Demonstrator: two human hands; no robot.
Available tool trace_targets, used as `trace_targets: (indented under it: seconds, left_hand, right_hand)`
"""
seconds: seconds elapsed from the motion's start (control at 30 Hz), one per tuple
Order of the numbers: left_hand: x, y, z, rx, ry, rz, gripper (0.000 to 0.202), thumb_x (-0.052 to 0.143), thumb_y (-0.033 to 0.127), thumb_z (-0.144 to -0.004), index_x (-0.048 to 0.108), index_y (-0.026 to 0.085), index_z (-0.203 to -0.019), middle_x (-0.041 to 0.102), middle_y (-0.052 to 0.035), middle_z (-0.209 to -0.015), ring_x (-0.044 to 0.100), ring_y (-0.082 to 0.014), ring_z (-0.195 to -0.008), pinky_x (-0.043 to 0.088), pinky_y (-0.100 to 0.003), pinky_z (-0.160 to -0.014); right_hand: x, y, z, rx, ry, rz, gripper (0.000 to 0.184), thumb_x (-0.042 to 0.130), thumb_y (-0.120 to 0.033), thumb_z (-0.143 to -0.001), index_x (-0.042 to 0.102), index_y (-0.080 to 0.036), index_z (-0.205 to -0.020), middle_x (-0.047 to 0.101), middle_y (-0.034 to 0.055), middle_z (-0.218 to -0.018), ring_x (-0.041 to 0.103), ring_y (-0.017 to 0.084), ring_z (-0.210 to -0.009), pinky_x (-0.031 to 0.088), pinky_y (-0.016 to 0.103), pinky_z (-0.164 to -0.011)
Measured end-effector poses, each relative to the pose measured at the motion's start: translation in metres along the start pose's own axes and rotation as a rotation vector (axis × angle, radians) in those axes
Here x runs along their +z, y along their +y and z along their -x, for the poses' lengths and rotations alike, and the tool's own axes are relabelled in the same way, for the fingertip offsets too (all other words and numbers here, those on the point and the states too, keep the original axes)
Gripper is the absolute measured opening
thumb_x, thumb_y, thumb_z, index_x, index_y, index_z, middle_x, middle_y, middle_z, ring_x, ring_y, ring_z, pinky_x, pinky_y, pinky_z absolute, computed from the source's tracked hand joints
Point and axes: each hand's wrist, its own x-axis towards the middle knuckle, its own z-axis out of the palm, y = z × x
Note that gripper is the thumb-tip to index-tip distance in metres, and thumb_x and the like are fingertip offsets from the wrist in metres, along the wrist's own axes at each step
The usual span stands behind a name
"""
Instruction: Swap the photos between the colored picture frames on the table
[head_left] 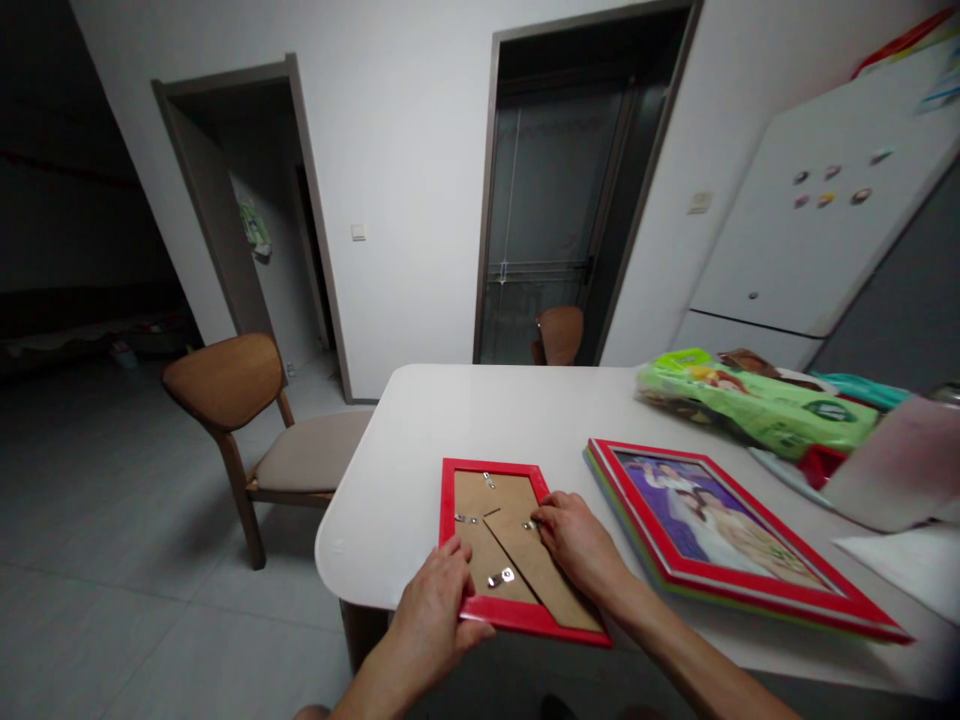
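Observation:
A red picture frame (448, 497) lies face down at the near edge of the table, its brown backing board (480, 548) and stand leg (536, 560) facing up. Small metal turn clips (500, 577) sit along the sides of the backing. My left hand (439, 597) is closed on the frame's lower left corner, fingers on the left side and thumb along the near edge. My right hand (577, 540) is at the right side, its bent fingertips pressed together at the right-hand clip (529, 525) and partly covering it.
Right of my hands is a stack of frames; the top red one (720, 540) shows a photo. Behind it lie a green package (757, 400) and a pinkish translucent container (892, 465) on the white table (517, 410). A wooden chair (232, 385) stands at the left.

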Motion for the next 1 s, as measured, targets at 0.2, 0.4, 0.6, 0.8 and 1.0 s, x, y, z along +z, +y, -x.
trace_targets:
  seconds: [0.2, 0.4, 0.6, 0.8, 1.0]
  left_hand:
    - [0.003, -0.004, 0.002, 0.022, 0.037, 0.012, 0.038, 0.069, 0.024, -0.057, 0.053, 0.016, -0.090, 0.046, -0.0131, -0.119, 0.034, -0.0257, -0.116, 0.031, -0.042, -0.094]
    - [0.001, -0.002, 0.003, 0.013, 0.031, 0.022, 0.044, 0.070, 0.025, -0.056, 0.052, 0.014, -0.095, 0.046, -0.0156, -0.119, 0.034, -0.0268, -0.116, 0.031, -0.043, -0.094]
    - [0.005, -0.005, 0.002, 0.014, 0.051, 0.030, 0.038, 0.071, 0.021, -0.054, 0.054, 0.015, -0.087, 0.045, -0.0126, -0.120, 0.034, -0.0240, -0.116, 0.031, -0.039, -0.095]
    - [0.009, -0.009, 0.002, 0.028, 0.058, 0.030, 0.040, 0.072, 0.021, -0.053, 0.054, 0.016, -0.088, 0.046, -0.0116, -0.119, 0.033, -0.0239, -0.116, 0.031, -0.039, -0.095]
    - [0.009, -0.009, 0.002, 0.010, 0.045, 0.036, 0.038, 0.072, 0.021, -0.053, 0.054, 0.014, -0.086, 0.046, -0.0135, -0.120, 0.033, -0.0260, -0.116, 0.031, -0.040, -0.094]
  right_hand:
    - [0.001, 0.002, 0.000, -0.005, 0.037, 0.055, 0.027, 0.037, -0.016, -0.076, 0.064, -0.017, -0.076, 0.057, 0.0084, -0.080, 0.046, 0.018, -0.080, 0.034, 0.024, -0.070]
    - [0.005, -0.019, -0.005, -0.068, 0.059, -0.048, 0.027, 0.038, -0.021, -0.077, 0.063, -0.016, -0.085, 0.058, 0.0081, -0.085, 0.048, 0.017, -0.082, 0.034, 0.025, -0.074]
    - [0.018, -0.063, -0.021, -0.177, -0.023, -0.112, 0.026, 0.040, -0.026, -0.077, 0.064, -0.016, -0.071, 0.059, 0.0057, -0.077, 0.050, 0.014, -0.074, 0.034, 0.023, -0.069]
    - [0.031, -0.070, -0.032, -0.122, 0.011, -0.063, 0.025, 0.041, -0.024, -0.077, 0.062, -0.015, -0.069, 0.058, 0.0073, -0.076, 0.049, 0.014, -0.072, 0.034, 0.024, -0.067]
    - [0.031, -0.057, -0.038, -0.071, 0.031, -0.011, 0.026, 0.039, -0.027, -0.079, 0.061, -0.015, -0.076, 0.057, 0.0068, -0.080, 0.049, 0.015, -0.077, 0.034, 0.023, -0.069]
